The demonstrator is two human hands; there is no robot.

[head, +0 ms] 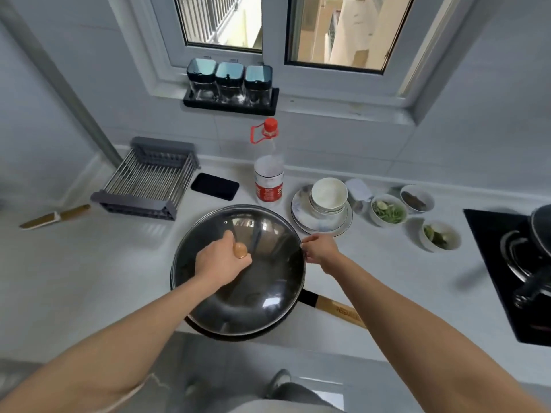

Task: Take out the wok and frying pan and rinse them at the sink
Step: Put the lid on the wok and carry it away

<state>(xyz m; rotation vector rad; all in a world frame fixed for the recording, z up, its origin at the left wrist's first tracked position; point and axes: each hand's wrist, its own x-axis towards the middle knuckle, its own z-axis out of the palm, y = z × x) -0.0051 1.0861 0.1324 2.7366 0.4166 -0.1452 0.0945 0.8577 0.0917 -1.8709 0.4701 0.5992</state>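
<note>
Left hand [222, 257]: closed round the wooden knob [240, 250] of the glass lid [238, 269]; knob held from above.
Right hand [320, 252]: fingers pinched on the lid's right rim, at the wok's edge.
Lid: seated on the wok [226, 333], seemingly a little off-centre; no gap can be made out.
Wok: set on the counter [89, 278] near its front edge; dark body mostly hidden under the lid; wooden handle [337, 311] pointed to the right and toward the person.
Frying pan: a dark pan [539, 234] is seen on the hob [489, 234] at far right, partly cut off by the frame; whether it is the frying pan cannot be told.
Sink: not in view; a drying rack [149, 180] is seen at the left.
Nearby: oil bottle [268, 180] and phone [215, 186] just behind the wok; stacked bowls on plates [322, 210] to the right, small bowls of greens beyond.
Done, as judged: wok taken out and put on the counter.
Left, as judged: lid to be lifted off, wok to be carried to the sink and rinsed; frying pan to be fetched and rinsed. Task judged early.
</note>
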